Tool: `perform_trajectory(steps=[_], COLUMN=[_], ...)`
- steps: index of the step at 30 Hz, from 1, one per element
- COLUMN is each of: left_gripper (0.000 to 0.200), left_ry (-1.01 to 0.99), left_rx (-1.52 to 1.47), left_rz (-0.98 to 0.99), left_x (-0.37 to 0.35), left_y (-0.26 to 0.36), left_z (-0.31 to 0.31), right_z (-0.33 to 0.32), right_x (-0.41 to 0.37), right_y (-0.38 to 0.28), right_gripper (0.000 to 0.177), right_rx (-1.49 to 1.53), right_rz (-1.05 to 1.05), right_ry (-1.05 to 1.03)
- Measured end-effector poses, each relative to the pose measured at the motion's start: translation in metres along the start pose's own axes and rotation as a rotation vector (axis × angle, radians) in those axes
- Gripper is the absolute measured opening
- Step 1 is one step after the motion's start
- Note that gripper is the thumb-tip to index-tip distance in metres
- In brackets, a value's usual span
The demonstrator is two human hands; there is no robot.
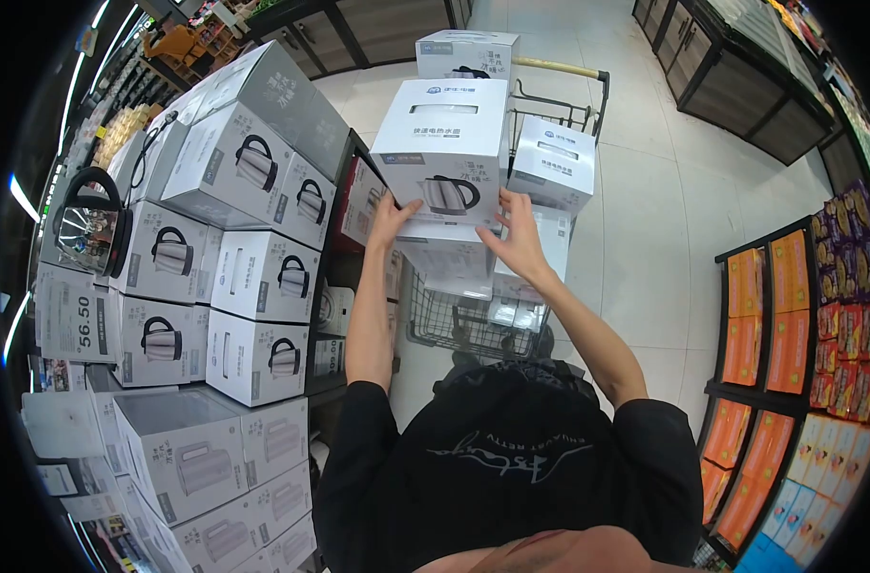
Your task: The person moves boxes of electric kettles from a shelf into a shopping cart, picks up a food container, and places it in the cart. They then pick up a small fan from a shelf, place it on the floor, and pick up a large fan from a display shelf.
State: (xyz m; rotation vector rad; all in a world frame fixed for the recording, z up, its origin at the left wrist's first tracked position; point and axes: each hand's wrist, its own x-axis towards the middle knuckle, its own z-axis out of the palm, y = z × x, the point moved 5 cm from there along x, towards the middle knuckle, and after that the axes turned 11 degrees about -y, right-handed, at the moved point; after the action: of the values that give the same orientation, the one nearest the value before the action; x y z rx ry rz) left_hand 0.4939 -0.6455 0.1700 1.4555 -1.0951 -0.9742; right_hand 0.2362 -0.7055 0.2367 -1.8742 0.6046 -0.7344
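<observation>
Head view. A large white cardboard kettle box [440, 134] stands above the left part of a dark wire shopping cart [433, 320], between the person's hands. The left hand [394, 218] is partly curled at its lower left corner, thumb on the printed front; the right hand [517, 234] is half-curled at the lower right corner, fingers along the side edge. Both have hold of it. The palms are hidden, as is the box's underside; whether it rests on the white lower box [444, 250] beneath cannot be told.

The top bears a blue logo and the characters 快速电热水壶; the front shows a silver kettle with a black handle. A smaller white carton [553, 160] with the same characters lies near the cart's right edge. Another white box [466, 50] is at the far end, left of the cart's yellow handle bar [561, 69], its front partly covered.

At left, printed cartons [263, 272] are stacked smooth-faced and square-edged; a glossy kettle [93, 224] with a black handle stands above a price card [80, 315] reading 56.50. The lettering on the black T-shirt [511, 458] is stylised and hard to read.
</observation>
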Motion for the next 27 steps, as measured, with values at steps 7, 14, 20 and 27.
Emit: perform_trajectory(steps=[7,14,20,27], left_gripper=[0.055,0.067,0.092,0.095], left_ry=[-0.003,-0.076,-0.091,-0.054], left_rx=[0.059,0.234,0.335,0.261], left_rz=[0.006,-0.048,-0.123,-0.143], left_x=[0.007,0.009,0.005,0.006], left_y=[-0.003,-0.003,-0.014,-0.030], left_z=[0.004,0.002,0.000,0.000], right_z=[-0.012,0.000,0.007,0.013], right_x=[0.007,0.025,0.035,0.040], right_y=[0.043,0.080,0.113,0.099], right_gripper=[0.075,0.105,0.121,0.116], right_rx=[-0.024,-0.052,0.176,0.265], right_rz=[0.079,0.114,0.138,0.110], right_ry=[0.021,0.003,-0.040,0.002])
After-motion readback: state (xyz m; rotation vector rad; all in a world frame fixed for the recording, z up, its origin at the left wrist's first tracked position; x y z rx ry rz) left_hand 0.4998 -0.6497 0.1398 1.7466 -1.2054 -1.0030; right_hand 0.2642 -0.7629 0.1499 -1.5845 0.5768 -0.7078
